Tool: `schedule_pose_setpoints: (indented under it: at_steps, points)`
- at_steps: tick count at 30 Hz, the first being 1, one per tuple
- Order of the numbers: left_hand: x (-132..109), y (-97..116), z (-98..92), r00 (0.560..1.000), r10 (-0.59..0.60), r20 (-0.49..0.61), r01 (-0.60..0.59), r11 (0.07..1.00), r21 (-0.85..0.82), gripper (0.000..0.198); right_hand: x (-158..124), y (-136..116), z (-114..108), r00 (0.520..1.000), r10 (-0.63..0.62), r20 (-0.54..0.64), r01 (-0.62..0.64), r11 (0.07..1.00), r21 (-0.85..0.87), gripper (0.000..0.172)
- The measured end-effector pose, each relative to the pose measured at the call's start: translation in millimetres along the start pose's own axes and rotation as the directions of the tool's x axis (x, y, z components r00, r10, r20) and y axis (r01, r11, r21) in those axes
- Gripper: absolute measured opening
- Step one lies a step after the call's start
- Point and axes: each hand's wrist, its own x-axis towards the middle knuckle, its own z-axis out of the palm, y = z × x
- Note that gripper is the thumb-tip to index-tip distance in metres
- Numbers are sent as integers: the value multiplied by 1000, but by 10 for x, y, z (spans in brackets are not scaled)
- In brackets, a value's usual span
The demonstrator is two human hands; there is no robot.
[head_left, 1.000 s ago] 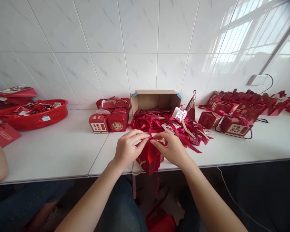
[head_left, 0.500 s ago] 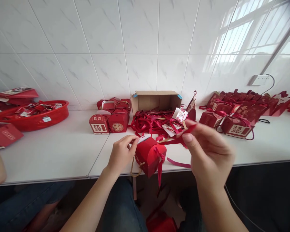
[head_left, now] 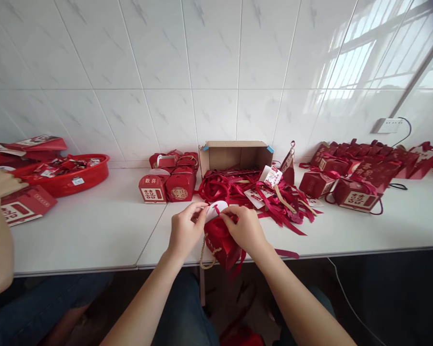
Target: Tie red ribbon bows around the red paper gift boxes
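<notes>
As both forearms [head_left: 147,293] converge | left fingers [head_left: 199,210] pinch white flap [head_left: 211,212] — right fingers [head_left: 232,214], seemingly, red ribbon [head_left: 217,210]

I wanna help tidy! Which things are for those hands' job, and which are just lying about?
In the job:
left hand, right hand
red cardboard box with beige rope handle
narrow red ribbon at its white flap
probably the heap of red ribbons

Seemingly lying about:
red oval plastic tub
flat, narrow dark-red strip
</notes>
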Motion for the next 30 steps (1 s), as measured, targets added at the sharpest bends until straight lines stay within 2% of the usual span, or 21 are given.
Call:
schedule_pose_setpoints:
  at_steps: [8,11,14,16,17,19,21,23,25,26,28,29,30]
  points:
    - [-11,34,-24,998,-35,43,39,996,-84,26,42,-21,16,999,-16,-36,16,1000,7,17]
    - [62,64,3,985,-135,111,157,963,-221,37,62,-20,49,999,-22,-28,22,1000,-7,16]
    - [170,58,66,934,-244,262,330,870,-365,40,75,-3,62,999,-28,-23,28,1000,-9,15]
    - [241,-7,96,917,-264,300,364,862,-354,38,68,24,26,997,-65,-38,66,998,14,14]
    - [275,-66,95,927,-261,270,338,894,-294,36,52,41,-13,994,-86,-62,88,996,31,14]
    - [339,-238,41,962,-232,142,248,963,-108,29,-20,78,-140,983,-113,-145,122,991,61,14]
    - [394,-450,-81,976,-218,5,218,975,42,21,-155,112,-308,975,-95,-201,115,989,89,16]
    - [423,-642,-235,970,-224,-92,235,961,144,17,-346,144,-462,991,-42,-126,60,988,143,21]
    - [406,-757,-362,967,-208,-144,236,947,216,12,-560,182,-544,995,15,103,-37,977,211,28]
    - [377,-775,-400,971,-187,-147,219,945,244,9,-665,205,-547,970,40,238,-97,968,234,29]
    - [286,-736,-417,985,-161,-55,170,955,244,13,-853,261,-486,897,94,432,-215,946,241,27]
    - [230,-688,-401,984,-171,51,157,965,208,22,-934,290,-431,869,125,479,-266,934,239,28]
    - [173,-629,-372,964,-193,183,166,974,151,31,-1004,319,-369,850,157,503,-313,919,241,34]
